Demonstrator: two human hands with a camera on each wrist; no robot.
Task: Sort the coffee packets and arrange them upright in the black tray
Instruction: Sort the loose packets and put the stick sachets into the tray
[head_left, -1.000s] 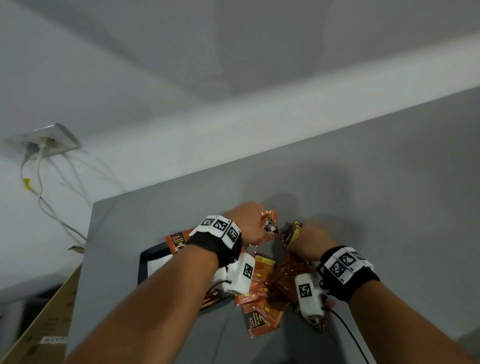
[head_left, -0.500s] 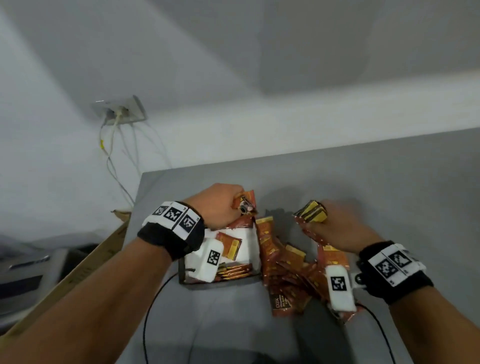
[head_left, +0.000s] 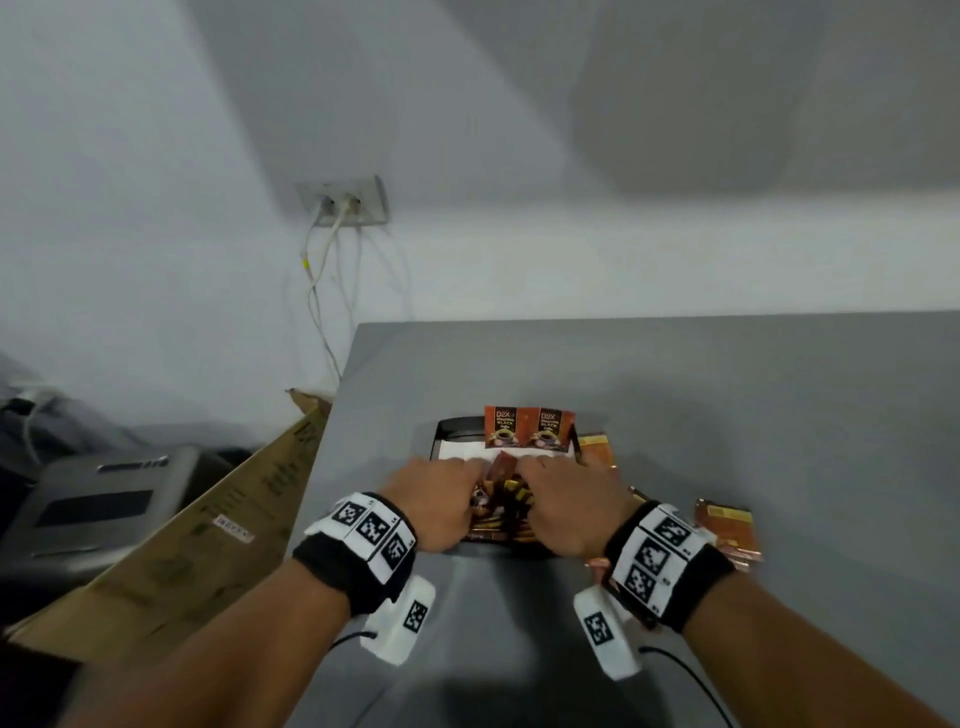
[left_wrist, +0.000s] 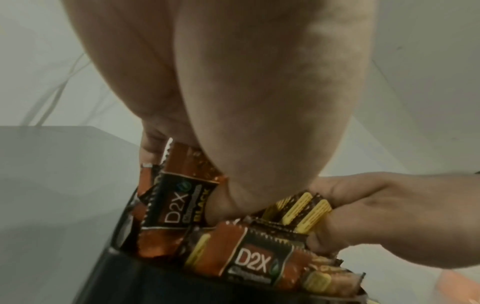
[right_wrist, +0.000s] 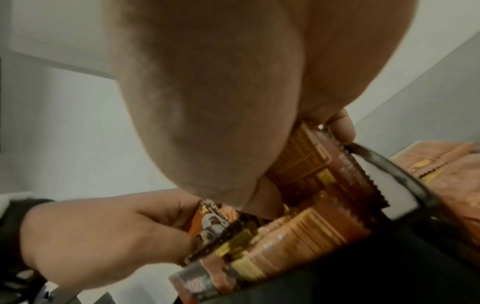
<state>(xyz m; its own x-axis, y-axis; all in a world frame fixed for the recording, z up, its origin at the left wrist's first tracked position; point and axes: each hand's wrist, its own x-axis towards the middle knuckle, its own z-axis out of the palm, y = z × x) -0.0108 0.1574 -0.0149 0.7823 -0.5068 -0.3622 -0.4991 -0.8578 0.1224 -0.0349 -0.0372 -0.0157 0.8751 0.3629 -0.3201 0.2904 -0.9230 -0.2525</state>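
Note:
The black tray (head_left: 448, 427) sits on the grey table with two orange D2X coffee packets (head_left: 530, 428) upright at its far end. Both hands are over the near part of the tray. My left hand (head_left: 441, 499) grips a few packets (left_wrist: 179, 205) standing in the tray. My right hand (head_left: 566, 504) grips a bundle of packets with yellow ends (left_wrist: 303, 214) beside them. In the right wrist view its fingers curl round the packets' backs (right_wrist: 311, 164) against the tray rim (right_wrist: 405, 170). More packets (left_wrist: 254, 265) lean at the tray's near wall.
Loose packets lie on the table right of the tray (head_left: 727, 527) and by its far right corner (head_left: 595, 449). A cardboard box (head_left: 197, 525) leans off the table's left edge. A wall socket with cables (head_left: 343, 202) is behind.
Both hands have come from the loose pile on the table to the tray with packets in them. They are now close together over its near half.

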